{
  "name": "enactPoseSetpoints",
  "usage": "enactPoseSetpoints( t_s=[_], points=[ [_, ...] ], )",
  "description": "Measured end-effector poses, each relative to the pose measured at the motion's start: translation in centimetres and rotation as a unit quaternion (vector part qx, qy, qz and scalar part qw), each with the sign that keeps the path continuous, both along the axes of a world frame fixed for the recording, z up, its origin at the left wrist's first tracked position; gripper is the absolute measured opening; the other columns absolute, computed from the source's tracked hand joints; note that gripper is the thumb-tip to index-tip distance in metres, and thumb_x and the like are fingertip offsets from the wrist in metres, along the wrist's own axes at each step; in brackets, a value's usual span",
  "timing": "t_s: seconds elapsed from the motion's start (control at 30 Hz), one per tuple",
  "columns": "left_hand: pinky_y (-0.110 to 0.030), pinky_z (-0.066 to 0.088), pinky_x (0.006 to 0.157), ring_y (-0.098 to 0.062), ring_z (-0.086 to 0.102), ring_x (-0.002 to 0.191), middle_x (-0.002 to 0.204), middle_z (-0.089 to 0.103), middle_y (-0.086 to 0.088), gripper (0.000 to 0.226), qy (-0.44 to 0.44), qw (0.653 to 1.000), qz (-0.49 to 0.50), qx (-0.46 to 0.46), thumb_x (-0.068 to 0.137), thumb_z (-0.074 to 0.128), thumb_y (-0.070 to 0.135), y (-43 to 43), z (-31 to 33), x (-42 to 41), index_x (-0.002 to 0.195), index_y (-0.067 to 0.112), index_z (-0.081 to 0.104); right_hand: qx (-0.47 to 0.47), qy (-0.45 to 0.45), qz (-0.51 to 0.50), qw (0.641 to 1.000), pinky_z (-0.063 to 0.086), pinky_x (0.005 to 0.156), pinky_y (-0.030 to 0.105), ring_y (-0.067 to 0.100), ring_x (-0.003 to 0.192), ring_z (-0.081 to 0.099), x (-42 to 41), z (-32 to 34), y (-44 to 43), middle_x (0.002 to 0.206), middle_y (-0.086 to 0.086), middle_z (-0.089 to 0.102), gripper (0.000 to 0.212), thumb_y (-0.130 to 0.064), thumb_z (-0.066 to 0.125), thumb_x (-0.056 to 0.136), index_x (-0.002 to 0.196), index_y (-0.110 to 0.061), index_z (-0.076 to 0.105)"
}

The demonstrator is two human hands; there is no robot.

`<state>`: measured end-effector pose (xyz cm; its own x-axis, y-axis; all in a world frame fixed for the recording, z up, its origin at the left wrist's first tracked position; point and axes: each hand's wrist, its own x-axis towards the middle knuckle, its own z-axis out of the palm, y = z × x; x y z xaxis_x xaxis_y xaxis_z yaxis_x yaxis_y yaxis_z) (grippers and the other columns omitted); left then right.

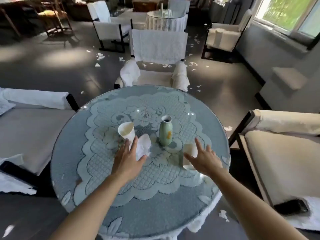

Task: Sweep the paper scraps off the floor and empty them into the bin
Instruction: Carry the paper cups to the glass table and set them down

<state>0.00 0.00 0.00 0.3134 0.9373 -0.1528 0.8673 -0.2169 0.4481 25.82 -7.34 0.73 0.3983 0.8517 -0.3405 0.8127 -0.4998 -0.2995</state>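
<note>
Grey floor runs through a sitting room full of white-covered armchairs, with a bright window at the far right. Paper scraps lie scattered on that floor, thickest around the armchair beyond the near table, with stray pieces by the front left corner of the view and beside the table's right edge. No bin or broom can be made out.

Nearest is a round glass tabletop laid over a pale lace cloth. Left of its middle stands a white paper cup, tilted with its mouth toward the far left. Just right of the cup lies a crumpled white tissue. The left hand reaches over the tabletop with fingers spread apart; its fingertips lie against the base of the cup and the tissue, gripping nothing. At the middle of the tabletop a small green vase stands upright, apart from both hands. Right of the vase, toward the right edge, a second pale cup sits blurred behind the right hand. That hand is open too, fingers splayed, thumb and forefinger on either side of the cup; whether they touch it I cannot tell. Another cream armchair stands beside the table's right edge.
</note>
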Motion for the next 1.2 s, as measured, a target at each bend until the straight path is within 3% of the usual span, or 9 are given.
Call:
enactPoseSetpoints(
  t_s=[0.1, 0.2, 0.3, 0.5, 0.63, 0.73, 0.87, 1.0, 1.2],
  points=[
    [-0.046, 0.025, 0.114, -0.027, 0.014, 0.146, 0.161, 0.004, -0.003, 0.075, -0.015, 0.999, 0.029, -0.02, 0.095, 0.049, 0.048, 1.6, -2.2, 0.7, 0.154, 0.033, 0.005, 0.002, 0.035, -0.055, 0.998, 0.041, 0.103, 0.053, 0.042, 0.132, 0.039, 0.4, -2.4, 1.5, 0.153, 0.024, 0.024, 0.087, -0.068, 0.042, 0.087, 0.153, -0.031, -0.002],
    [-0.043, 0.025, 0.11, -0.03, 0.017, 0.144, 0.16, 0.008, -0.006, 0.073, 0.024, 0.999, 0.037, -0.027, 0.095, 0.05, 0.048, 2.9, -4.1, 1.6, 0.154, 0.036, 0.009, 0.056, 0.062, -0.091, 0.992, 0.049, 0.092, 0.046, 0.033, 0.112, 0.052, -0.3, -3.9, 1.0, 0.135, 0.02, 0.045, 0.07, -0.046, 0.06, 0.087, 0.143, -0.019, 0.026],
    [-0.041, 0.031, 0.107, -0.031, 0.021, 0.142, 0.158, 0.013, -0.012, 0.071, 0.036, 0.998, 0.037, -0.037, 0.093, 0.053, 0.049, 3.2, -5.8, 2.3, 0.153, 0.029, 0.021, 0.147, 0.109, -0.098, 0.978, 0.053, 0.085, 0.038, 0.019, 0.093, 0.046, -1.9, -4.6, -0.7, 0.127, 0.013, 0.044, 0.061, -0.034, 0.07, 0.083, 0.129, -0.016, 0.035],
    [-0.031, 0.044, 0.092, -0.02, 0.046, 0.117, 0.13, 0.053, 0.002, 0.033, 0.047, 0.997, 0.035, 0.057, 0.095, 0.058, 0.016, 2.3, -7.0, 1.2, 0.127, 0.024, 0.062, 0.258, 0.151, 0.064, 0.952, 0.046, 0.088, 0.023, 0.019, 0.106, 0.046, -7.5, -6.2, -2.7, 0.139, 0.011, 0.026, 0.047, -0.029, 0.071, 0.085, 0.113, -0.007, 0.041],
    [-0.015, 0.047, 0.073, -0.017, 0.064, 0.093, 0.107, 0.069, -0.005, 0.023, -0.095, 0.993, 0.059, 0.04, 0.089, 0.06, -0.003, 1.0, -6.3, -1.1, 0.107, 0.009, 0.069, 0.267, 0.173, 0.074, 0.945, 0.048, 0.087, 0.023, 0.035, 0.117, 0.049, -9.4, -7.2, -2.5, 0.141, 0.015, 0.024, 0.04, -0.023, 0.071, 0.086, 0.104, -0.004, 0.041],
    [-0.012, 0.039, 0.053, -0.01, 0.053, 0.067, 0.095, 0.06, -0.006, 0.039, -0.179, 0.978, 0.087, 0.065, 0.088, 0.059, -0.006, 0.2, -4.5, -2.6, 0.12, 0.016, 0.063, 0.261, 0.165, 0.08, 0.948, 0.056, 0.08, 0.033, 0.04, 0.118, 0.049, -9.9, -7.3, -2.2, 0.141, 0.019, 0.025, 0.04, -0.022, 0.072, 0.085, 0.106, -0.002, 0.043],
    [-0.004, 0.034, 0.069, -0.004, 0.042, 0.074, 0.085, 0.039, 0.002, 0.037, -0.243, 0.946, 0.128, 0.174, 0.089, 0.056, -0.007, 3.1, -0.2, -3.5, 0.114, 0.017, 0.07, 0.275, 0.151, 0.08, 0.946, 0.053, 0.074, 0.027, 0.036, 0.112, 0.051, -10.2, -7.0, -1.4, 0.139, 0.016, 0.028, 0.042, -0.025, 0.072, 0.084, 0.11, -0.004, 0.045],
    [-0.016, 0.033, 0.083, -0.015, 0.046, 0.096, 0.11, 0.038, -0.005, 0.046, -0.324, 0.924, 0.187, 0.074, 0.093, 0.055, 0.01, 8.0, 3.4, -3.1, 0.137, 0.023, 0.053, 0.303, 0.15, 0.063, 0.939, 0.049, 0.067, 0.026, 0.024, 0.1, 0.049, -10.9, -6.4, -0.2, 0.136, 0.01, 0.028, 0.043, -0.028, 0.073, 0.083, 0.111, -0.009, 0.045],
    [-0.023, 0.039, 0.087, -0.025, 0.046, 0.117, 0.13, 0.036, -0.01, 0.053, -0.209, 0.975, 0.073, -0.01, 0.092, 0.06, 0.019, 10.4, 1.1, -2.2, 0.142, 0.012, 0.042, 0.35, 0.159, 0.072, 0.92, 0.047, 0.067, 0.023, 0.015, 0.099, 0.043, -12.3, -5.8, 1.5, 0.131, 0.005, 0.029, 0.05, -0.027, 0.075, 0.081, 0.11, -0.026, 0.035]
  ],
)
